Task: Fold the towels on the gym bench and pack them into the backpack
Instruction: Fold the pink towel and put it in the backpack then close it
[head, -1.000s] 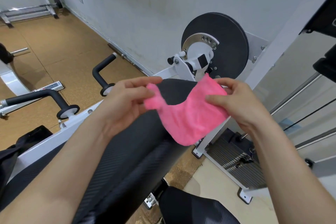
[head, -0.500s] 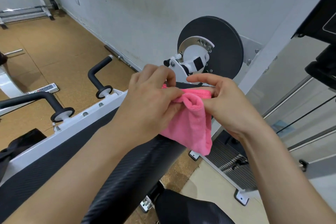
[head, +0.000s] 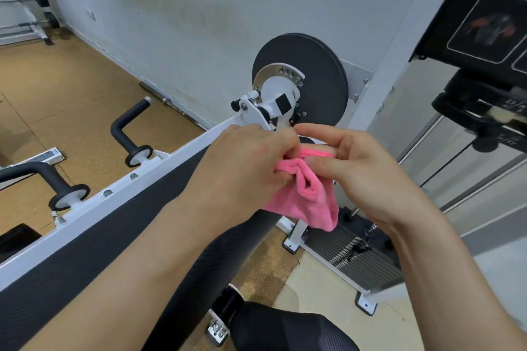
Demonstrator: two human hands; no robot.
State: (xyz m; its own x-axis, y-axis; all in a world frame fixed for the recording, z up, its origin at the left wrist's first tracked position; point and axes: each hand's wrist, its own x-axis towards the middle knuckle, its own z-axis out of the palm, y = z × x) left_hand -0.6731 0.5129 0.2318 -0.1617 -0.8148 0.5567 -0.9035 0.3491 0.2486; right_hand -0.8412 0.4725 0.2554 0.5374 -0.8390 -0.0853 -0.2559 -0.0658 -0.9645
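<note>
1. Your left hand (head: 245,168) is clenched on the bunched top edge of the pink towel (head: 302,202), fingers curled round the fabric.
2. Your right hand (head: 362,177) pinches the same edge from the other side, thumb & forefinger on the cloth, other fingers raised.
3. Towel hangs folded between both hands, just above the far end of the black bench pad (head: 114,251), lower corner dangling past the pad's edge.
4. Black disc (head: 316,77) sits behind, near the wall.
</note>
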